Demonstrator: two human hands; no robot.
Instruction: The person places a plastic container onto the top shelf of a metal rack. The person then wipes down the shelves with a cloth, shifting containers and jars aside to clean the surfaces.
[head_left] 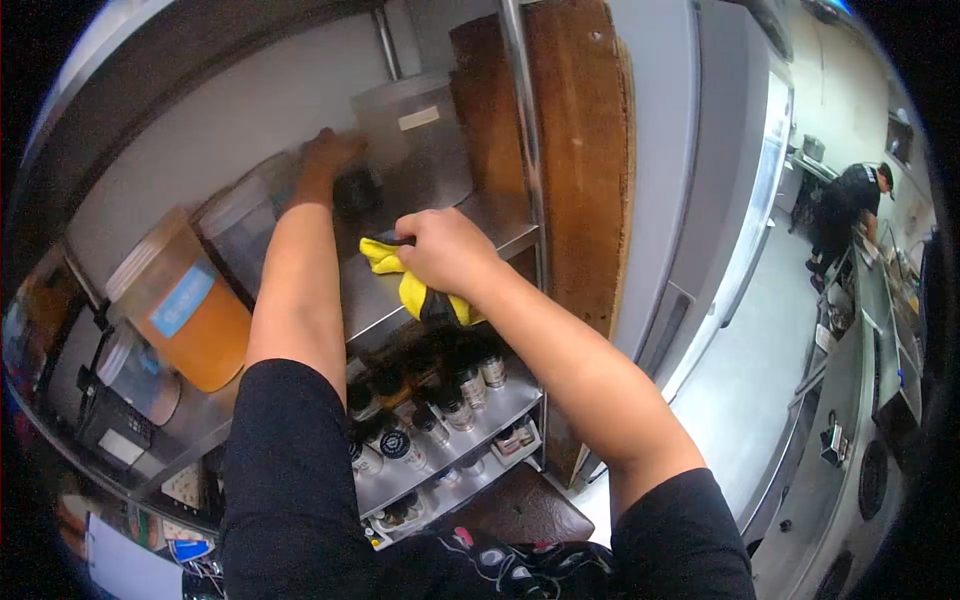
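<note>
In the head view, my right hand (pixel 447 248) is closed around a yellow and black cloth (pixel 415 292) at the front edge of a metal shelf (pixel 375 300). My left hand (pixel 330 155) reaches to the back of that shelf, between plastic containers. It is smeared by motion, and whether its fingers hold anything cannot be made out. To its right stands a cloudy plastic container (pixel 415 150) with a blank-looking label. Left of my arm, a clear container (pixel 245 215) stands beside a larger one with orange contents (pixel 205 335) and a blue label.
Several spice jars (pixel 455 405) fill the lower shelf. A wooden board (pixel 580 150) stands right of the rack post, beside a tall grey appliance (pixel 660 200). Another person (pixel 845 215) bends over a counter far right. A clipboard (pixel 130 565) lies at lower left.
</note>
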